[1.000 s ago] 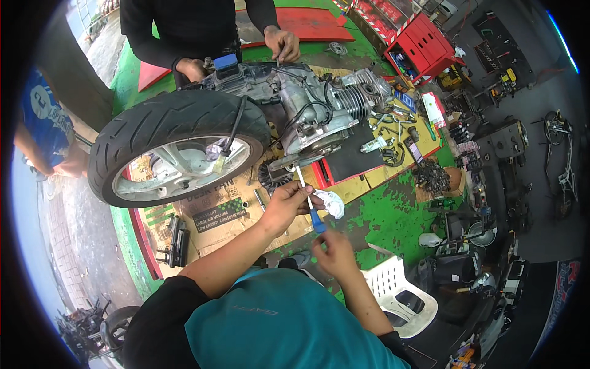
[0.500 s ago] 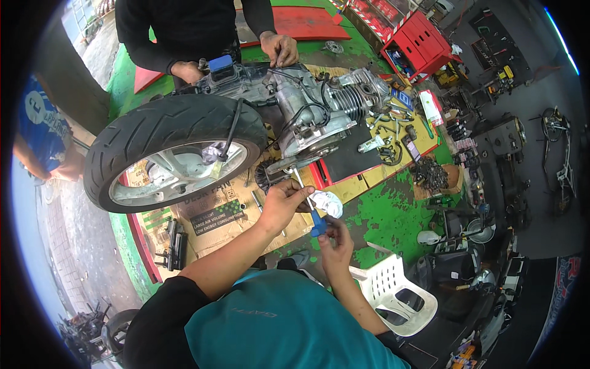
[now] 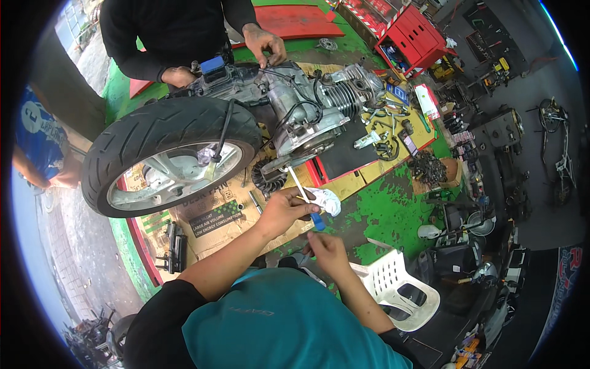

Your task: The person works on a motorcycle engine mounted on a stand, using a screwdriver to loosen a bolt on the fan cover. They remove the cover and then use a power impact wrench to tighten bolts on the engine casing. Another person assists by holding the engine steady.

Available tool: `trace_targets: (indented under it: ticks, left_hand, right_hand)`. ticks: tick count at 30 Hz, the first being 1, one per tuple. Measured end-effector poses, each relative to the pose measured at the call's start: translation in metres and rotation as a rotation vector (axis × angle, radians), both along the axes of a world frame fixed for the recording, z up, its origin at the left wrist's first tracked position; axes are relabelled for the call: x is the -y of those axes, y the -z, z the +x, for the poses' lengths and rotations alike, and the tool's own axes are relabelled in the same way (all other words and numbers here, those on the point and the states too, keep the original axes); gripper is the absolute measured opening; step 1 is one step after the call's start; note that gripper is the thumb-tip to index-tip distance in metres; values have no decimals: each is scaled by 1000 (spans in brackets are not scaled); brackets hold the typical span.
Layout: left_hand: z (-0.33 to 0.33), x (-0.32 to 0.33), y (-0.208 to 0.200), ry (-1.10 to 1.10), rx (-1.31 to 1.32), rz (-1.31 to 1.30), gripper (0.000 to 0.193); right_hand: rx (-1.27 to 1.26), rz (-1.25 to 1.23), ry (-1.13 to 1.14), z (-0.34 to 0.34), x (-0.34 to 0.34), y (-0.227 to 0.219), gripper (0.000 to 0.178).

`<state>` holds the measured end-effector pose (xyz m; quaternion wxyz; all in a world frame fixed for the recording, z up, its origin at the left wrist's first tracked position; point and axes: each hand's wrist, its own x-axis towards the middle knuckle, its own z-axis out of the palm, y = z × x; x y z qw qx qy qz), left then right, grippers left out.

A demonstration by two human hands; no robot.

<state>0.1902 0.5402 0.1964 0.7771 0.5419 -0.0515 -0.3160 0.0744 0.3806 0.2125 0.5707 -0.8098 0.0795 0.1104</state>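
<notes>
A screwdriver with a blue handle [image 3: 318,222] slants up from me, its pale shaft meeting the underside of the metal engine [image 3: 307,132]. My left hand [image 3: 284,212] is closed around the shaft just above the handle. A crumpled white cloth [image 3: 327,201] shows beside those fingers; whether they grip it too, I cannot tell. Just below the handle end is my right hand [image 3: 329,253], apart from the tool, its fingers curled together with nothing visible in them. The engine is joined to a wheel with a black tyre [image 3: 166,147].
Across the engine, a person in black rests a hand [image 3: 264,46] on it. Cardboard [image 3: 212,215] lies under the wheel, with a black part [image 3: 174,247] on it. Loose tools [image 3: 390,126] lie to the right. A white plastic chair [image 3: 393,283] stands at my right, a red cabinet [image 3: 415,40] farther off.
My right hand has come off the screwdriver's handle and dropped slightly lower. My left hand keeps its hold on the shaft. The other person's hand has shifted a little on the engine.
</notes>
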Motion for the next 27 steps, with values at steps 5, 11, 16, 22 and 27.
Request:
trace_targets:
  ticks: [5,11,16,22,27]
  left_hand:
    - [-1,0,2,-76,83,88,27]
    - [-2,3,11,-122,-88,-287,17]
    - [-1,1,21,-192,-72,-88,15]
    - [4,7,6,-248,-47,-77,17]
    - [6,4,3,-237,8,-49,18]
  right_hand:
    - [473,-581,-106,11,-6,-44,38]
    - [-125,-151,-74,15,4,2,56]
    - [-34,288,-36,5,0,17,62]
    - [466,-610,-75,7,-5,-23,71]
    - [763,-1041,-37,6,-10,-37,72]
